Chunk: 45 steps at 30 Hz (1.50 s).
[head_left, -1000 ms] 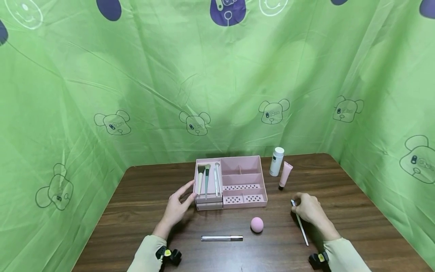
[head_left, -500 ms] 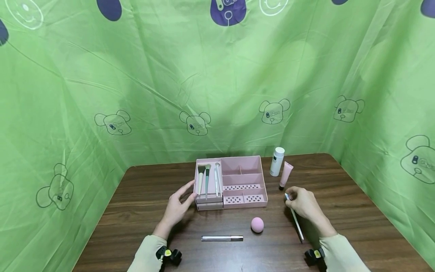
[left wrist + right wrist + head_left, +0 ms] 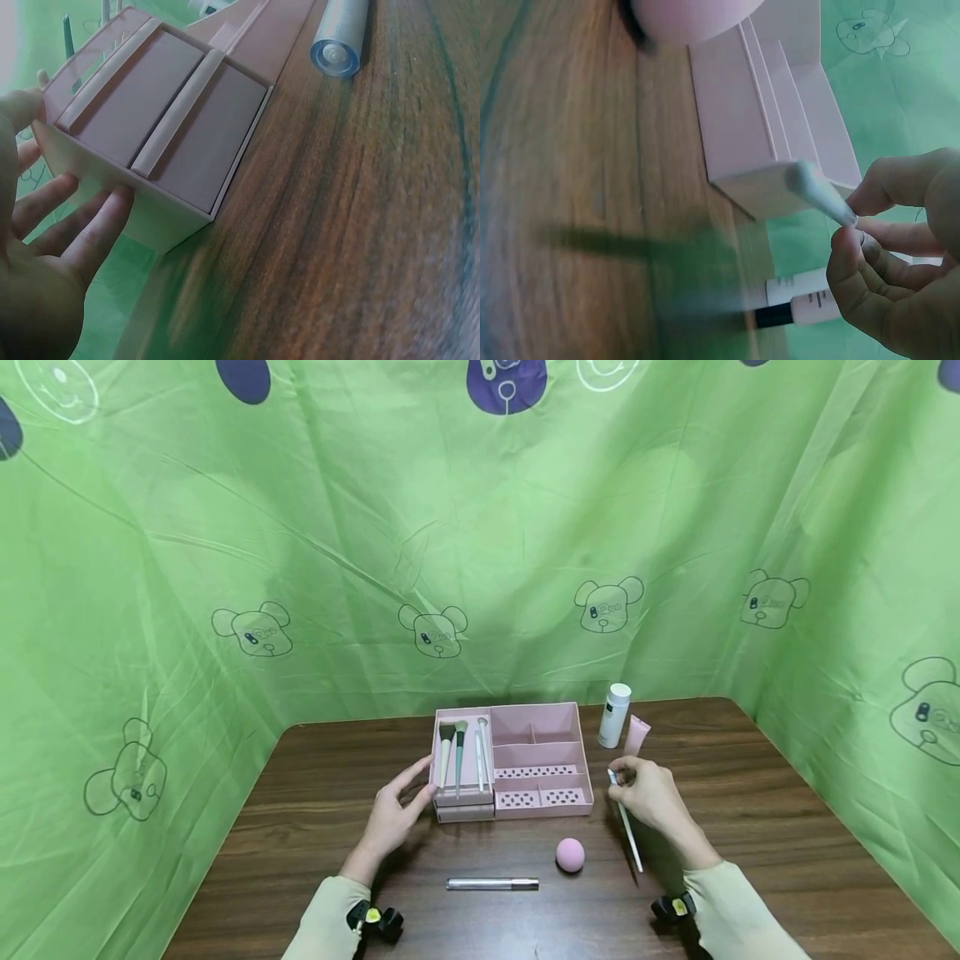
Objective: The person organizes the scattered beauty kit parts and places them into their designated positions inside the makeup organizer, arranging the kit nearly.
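Note:
My right hand (image 3: pixel 652 797) pinches a slim white makeup brush (image 3: pixel 630 835) near its upper end, raised above the table to the right of the pink organizer (image 3: pixel 540 814). In the right wrist view, fingertips and thumb meet on the brush (image 3: pixel 821 195); its bristles are not clear. My left hand (image 3: pixel 393 814) rests its fingers against the organizer's left side, as the left wrist view also shows, with the fingers (image 3: pixel 97 229) extended along the wall. Several makeup brushes (image 3: pixel 459 760) lie in the organizer's left top tray, above two drawers (image 3: pixel 202 135).
A pink ball-shaped sponge (image 3: pixel 570 855) and a silver tube (image 3: pixel 492 884) lie in front of the organizer. To its right stand a white bottle (image 3: pixel 614 718) and a pink tube (image 3: pixel 637 734), partly behind my right hand. A green curtain (image 3: pixel 337 568) surrounds the table (image 3: pixel 300 860).
My right hand has moved left and away from me, carrying the white makeup brush closer to the organizer; it now covers the pink tube's lower part. My left hand stays in place.

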Each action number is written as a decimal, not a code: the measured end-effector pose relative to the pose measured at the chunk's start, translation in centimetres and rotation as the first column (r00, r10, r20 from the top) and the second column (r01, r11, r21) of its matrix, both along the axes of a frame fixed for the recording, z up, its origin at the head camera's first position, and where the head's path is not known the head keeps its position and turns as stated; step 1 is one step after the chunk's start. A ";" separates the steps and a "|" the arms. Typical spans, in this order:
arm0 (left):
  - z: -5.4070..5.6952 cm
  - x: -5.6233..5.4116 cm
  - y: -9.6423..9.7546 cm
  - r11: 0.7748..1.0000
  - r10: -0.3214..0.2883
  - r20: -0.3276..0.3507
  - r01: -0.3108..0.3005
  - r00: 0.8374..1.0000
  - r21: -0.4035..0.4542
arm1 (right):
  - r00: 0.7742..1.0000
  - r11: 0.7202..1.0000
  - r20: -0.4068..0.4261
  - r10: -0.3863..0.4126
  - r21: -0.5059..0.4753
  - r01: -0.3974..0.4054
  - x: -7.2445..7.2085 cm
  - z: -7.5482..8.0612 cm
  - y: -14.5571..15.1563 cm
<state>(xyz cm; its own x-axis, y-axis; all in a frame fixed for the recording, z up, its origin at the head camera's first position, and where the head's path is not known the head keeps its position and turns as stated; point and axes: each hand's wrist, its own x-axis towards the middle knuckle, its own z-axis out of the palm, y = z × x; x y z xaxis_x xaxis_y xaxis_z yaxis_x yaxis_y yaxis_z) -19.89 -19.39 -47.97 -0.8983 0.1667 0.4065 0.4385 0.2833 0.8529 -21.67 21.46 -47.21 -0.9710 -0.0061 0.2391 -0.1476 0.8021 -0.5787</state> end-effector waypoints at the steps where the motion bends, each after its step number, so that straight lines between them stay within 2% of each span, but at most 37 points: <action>1: 0.0 0.0 0.0 1.000 0.000 0.003 0.000 1.000 0.001 | 1.000 1.000 -0.003 0.001 -0.002 -0.002 -0.1 0.1 -0.2; 10: 0.1 -0.1 0.1 1.000 -0.008 0.009 0.008 1.000 0.007 | 0.999 0.999 -0.041 0.014 -0.029 -0.015 -0.8 1.0 -1.6; 19: 0.2 0.0 0.0 1.000 0.006 0.013 -0.005 1.000 -0.009 | 0.995 0.996 -0.070 0.067 -0.062 -0.071 -1.7 2.1 -3.7; 25: 0.2 0.0 0.0 1.000 0.001 0.031 -0.001 1.000 -0.009 | 0.993 0.991 -0.064 0.096 -0.084 -0.102 -2.0 2.6 -5.1; 34: 0.0 -0.1 0.0 1.000 -0.003 0.016 0.003 1.000 -0.001 | 0.994 0.989 -0.044 0.102 -0.101 -0.106 -2.6 3.4 -7.0; 40: 0.0 -0.1 0.0 1.000 0.000 0.012 0.000 1.000 -0.002 | 0.989 0.980 -0.047 0.141 -0.132 -0.146 -3.0 4.1 -8.1; 45: -0.2 -0.1 -0.1 1.000 0.000 0.001 0.000 1.000 -0.016 | 0.987 0.981 -0.056 0.150 -0.114 -0.156 -3.3 4.9 -9.1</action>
